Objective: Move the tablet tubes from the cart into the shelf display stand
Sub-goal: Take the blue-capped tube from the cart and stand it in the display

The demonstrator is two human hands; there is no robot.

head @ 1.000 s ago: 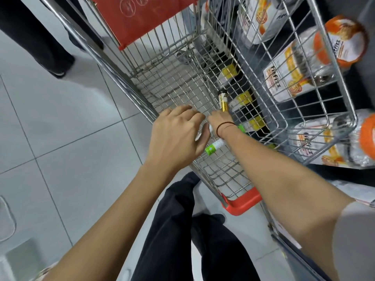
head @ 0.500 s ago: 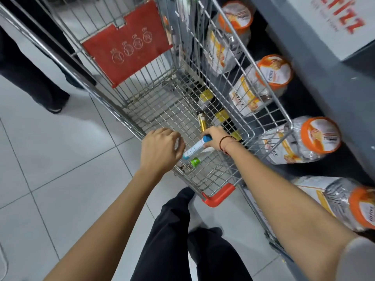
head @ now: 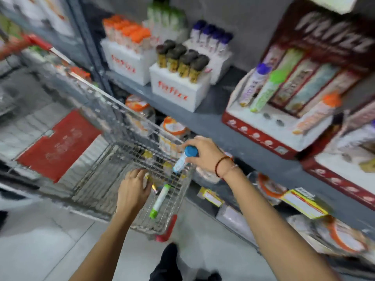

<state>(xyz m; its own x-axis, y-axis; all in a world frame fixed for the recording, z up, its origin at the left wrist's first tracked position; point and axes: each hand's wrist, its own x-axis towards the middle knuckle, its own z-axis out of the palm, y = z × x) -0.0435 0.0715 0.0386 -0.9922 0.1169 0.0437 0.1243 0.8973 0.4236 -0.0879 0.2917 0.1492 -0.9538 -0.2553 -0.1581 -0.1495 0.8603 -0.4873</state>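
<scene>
My right hand grips a white tablet tube with a blue cap, held over the right rim of the wire cart. A green-capped tube lies on the cart floor, and a gold-coloured tube shows beside my left hand, which reaches down into the cart with fingers curled; whether it holds anything is hidden. The red display stand sits on the shelf to the right. It holds a purple-capped tube, a green-capped tube and an orange-capped tube, with free holes between them.
White foam blocks with several orange, dark and purple tubes stand further back on the grey shelf. Orange-lidded jars fill the lower shelf behind the cart. A red flap hangs in the cart. The image is blurred by motion.
The view swung up from the cart to the shelf. My right hand lifted the blue-capped tube out of the cart to its right rim. My left hand stayed low in the cart.
</scene>
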